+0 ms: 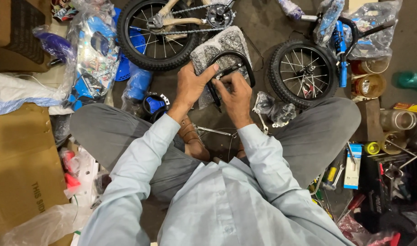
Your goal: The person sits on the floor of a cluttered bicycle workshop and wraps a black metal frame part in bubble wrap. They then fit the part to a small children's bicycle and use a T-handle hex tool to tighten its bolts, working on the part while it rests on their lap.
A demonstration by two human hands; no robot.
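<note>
Rear wheel (156, 34) with chain at 11 o'clock, smaller front wheel (302, 73) at 2 o'clock, both lying on the floor. Black curved mudguard (238, 61) sits at 12 o'clock, over its bubble wrap (217, 45), between the wheels. Left hand (190, 86) is closed around the mudguard's left end; right hand (236, 93) pinches its small metal bracket.

Curved mudguard (236, 58) held between left hand (189, 86) and right hand (236, 95), over wrapped bundle (220, 45); rear wheel (156, 34) ahead-left, front wheel (303, 73) right.
</note>
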